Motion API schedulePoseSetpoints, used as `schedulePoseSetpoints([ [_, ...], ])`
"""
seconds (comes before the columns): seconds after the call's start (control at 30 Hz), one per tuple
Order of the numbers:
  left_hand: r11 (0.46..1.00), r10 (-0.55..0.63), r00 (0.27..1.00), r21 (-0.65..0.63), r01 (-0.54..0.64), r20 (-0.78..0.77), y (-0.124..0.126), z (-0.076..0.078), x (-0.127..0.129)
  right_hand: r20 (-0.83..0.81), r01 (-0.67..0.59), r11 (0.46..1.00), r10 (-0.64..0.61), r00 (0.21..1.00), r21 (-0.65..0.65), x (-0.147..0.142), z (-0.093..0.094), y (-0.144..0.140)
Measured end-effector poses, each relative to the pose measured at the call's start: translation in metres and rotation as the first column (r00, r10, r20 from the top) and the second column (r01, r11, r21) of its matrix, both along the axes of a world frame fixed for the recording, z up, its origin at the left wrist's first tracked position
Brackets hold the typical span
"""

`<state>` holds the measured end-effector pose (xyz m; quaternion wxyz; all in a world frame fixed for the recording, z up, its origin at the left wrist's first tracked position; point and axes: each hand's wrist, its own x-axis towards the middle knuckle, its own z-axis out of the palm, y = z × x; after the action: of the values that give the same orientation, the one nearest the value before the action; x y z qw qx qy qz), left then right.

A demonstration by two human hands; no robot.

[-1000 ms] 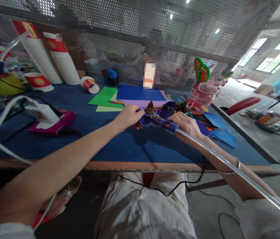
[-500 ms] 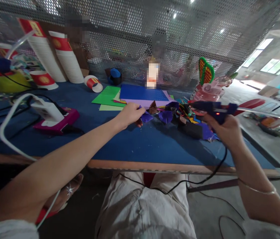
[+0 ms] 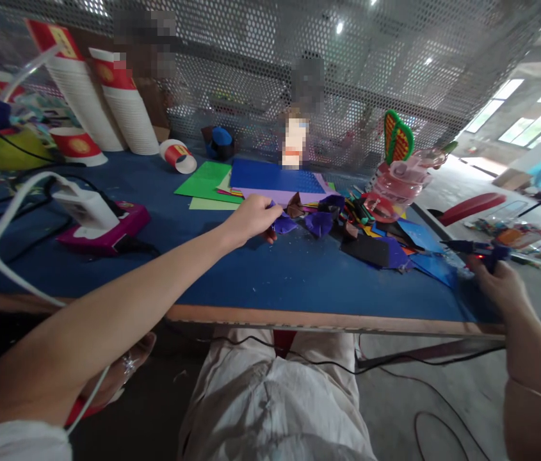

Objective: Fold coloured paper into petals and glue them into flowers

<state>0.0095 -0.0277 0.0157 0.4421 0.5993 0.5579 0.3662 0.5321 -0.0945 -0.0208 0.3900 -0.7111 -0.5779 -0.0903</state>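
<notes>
My left hand (image 3: 251,221) is closed on a purple folded paper piece (image 3: 284,223) above the middle of the blue table. Close beside it lie a brown folded piece (image 3: 295,205) and another purple folded piece (image 3: 319,223). At the table's right edge, my right hand (image 3: 503,282) grips a dark hot glue gun (image 3: 488,250) with a red light on it and its nozzle pointing left. Left of the gun are blue sheets (image 3: 426,238) and a black and purple scrap (image 3: 371,251). The left fingertips are partly hidden.
Behind my left hand lie blue (image 3: 277,176) and green (image 3: 205,179) sheets. A pink jar (image 3: 392,189) stands at the back right. Paper cup stacks (image 3: 130,109) and a magenta power strip (image 3: 130,221) occupy the left. A perforated metal screen (image 3: 251,64) rises behind the table.
My right hand has moved right and down with the glue gun, from above the scraps to the table's right edge. My left hand stays on the purple piece.
</notes>
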Motion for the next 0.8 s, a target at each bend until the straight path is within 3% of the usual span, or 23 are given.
schedulePoseSetpoints([
  [0.1,1.000,0.006,1.000,-0.002,-0.006,0.002,0.000,0.001,0.000,-0.119,0.295,0.926,-0.329,0.937,-0.235,-0.003,0.001,0.001],
  [0.13,1.000,0.007,1.000,-0.002,-0.007,0.001,0.000,0.001,-0.001,-0.120,0.335,0.898,-0.380,0.917,-0.287,-0.007,0.002,0.000],
  [0.47,1.000,0.010,0.999,0.003,-0.010,0.032,0.001,-0.002,0.000,0.208,0.515,0.728,-0.475,0.855,-0.453,-0.041,0.010,-0.016],
  [0.63,1.000,0.010,0.999,0.006,-0.010,0.041,0.002,-0.003,-0.001,0.224,0.514,0.736,-0.464,0.857,-0.441,-0.038,0.007,-0.021],
  [0.8,1.000,-0.002,0.998,0.019,0.001,0.065,0.004,-0.005,-0.002,0.101,0.517,0.770,-0.520,0.848,-0.373,-0.035,-0.002,-0.026],
])
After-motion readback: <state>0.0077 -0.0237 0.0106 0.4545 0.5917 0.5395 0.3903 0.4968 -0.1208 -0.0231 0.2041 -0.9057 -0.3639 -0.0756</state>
